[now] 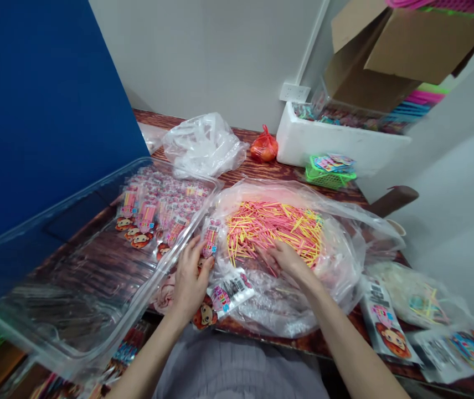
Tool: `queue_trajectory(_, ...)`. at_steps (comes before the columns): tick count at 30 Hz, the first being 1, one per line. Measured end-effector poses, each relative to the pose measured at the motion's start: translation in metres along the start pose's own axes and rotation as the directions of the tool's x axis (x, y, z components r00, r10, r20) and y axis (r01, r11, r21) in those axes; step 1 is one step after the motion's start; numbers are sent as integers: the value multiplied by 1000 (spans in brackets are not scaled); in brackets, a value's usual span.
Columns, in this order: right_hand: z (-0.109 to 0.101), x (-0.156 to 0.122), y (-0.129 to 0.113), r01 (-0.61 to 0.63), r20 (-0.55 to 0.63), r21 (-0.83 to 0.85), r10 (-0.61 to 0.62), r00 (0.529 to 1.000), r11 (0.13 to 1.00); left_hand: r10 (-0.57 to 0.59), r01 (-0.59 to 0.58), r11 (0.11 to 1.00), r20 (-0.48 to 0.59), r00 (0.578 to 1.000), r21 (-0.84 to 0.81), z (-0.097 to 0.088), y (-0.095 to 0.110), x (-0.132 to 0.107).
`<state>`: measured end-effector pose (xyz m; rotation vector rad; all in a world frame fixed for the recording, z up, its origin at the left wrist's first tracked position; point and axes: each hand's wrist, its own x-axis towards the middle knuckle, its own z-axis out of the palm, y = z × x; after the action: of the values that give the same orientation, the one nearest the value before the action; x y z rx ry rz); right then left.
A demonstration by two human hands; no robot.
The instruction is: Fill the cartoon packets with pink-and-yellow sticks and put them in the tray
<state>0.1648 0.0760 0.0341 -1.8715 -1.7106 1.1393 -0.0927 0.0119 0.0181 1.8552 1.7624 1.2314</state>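
My left hand [191,277] is closed on a small printed packet [211,235], with pink and yellow sticks showing through its window. Just below that hand, a larger silver printed pouch [231,291] lies at the table's front edge. My right hand [287,259] reaches into an opened clear plastic bag [336,277] full of thin pink and yellow sticks [276,224]. Its fingers are bent around a few pink sticks at the near side of the heap, and the fingertips are partly hidden. To the left, a clear plastic tub [96,327] holds many filled packets [166,199].
A crumpled clear bag [204,144], a red bag of round fruit [264,147] and a green basket [330,174] sit at the back. A white foam box [336,141] carries a cardboard box [390,55]. Printed pouches [389,327] lie at right; a blue panel [46,100] rises left.
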Motion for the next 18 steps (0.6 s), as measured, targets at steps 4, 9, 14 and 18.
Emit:
queue_trajectory(4, -4, -6, 6, -56, 88, 396, 22, 996, 916, 41, -40, 999, 37, 998, -21, 6, 12, -3)
queue_trajectory(9, -2, -24, 7, -111, 178, 700, -22, 984, 706, 45, -40, 998, 93, 995, -55, 17, 23, -6)
queue_trajectory(14, 4, -37, 16, -225, 263, 894, -45, 964, 388, 33, -14, 992, 150, 988, -126, 24, 34, -4)
queue_trajectory(18, 10, -44, 24, -347, 371, 908, -66, 926, 235, 11, 41, 967, 201, 980, -253, 35, 43, 0)
